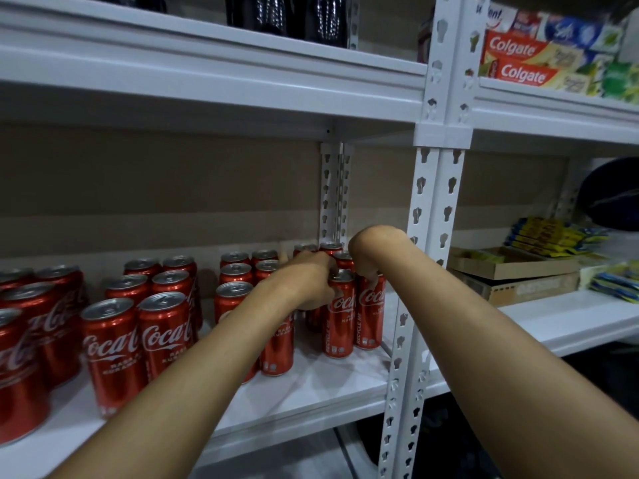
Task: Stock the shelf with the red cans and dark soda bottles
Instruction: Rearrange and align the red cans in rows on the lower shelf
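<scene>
Left hand (307,283): fingers curled round a slim red can (340,314) at the right end of the shelf (325,382).
Right hand (368,262): bent down at the wrist, gripping the top of the neighbouring can (370,312) (fingertips partly hidden).
Red cans (138,326): stood upright in paired rows across the same shelf.
Dark soda bottles (287,15): on the shelf above.
Toothpaste boxes (518,60): stacked in the next bay, upper right.

Bare forearms, no sleeves/jewelry
</scene>
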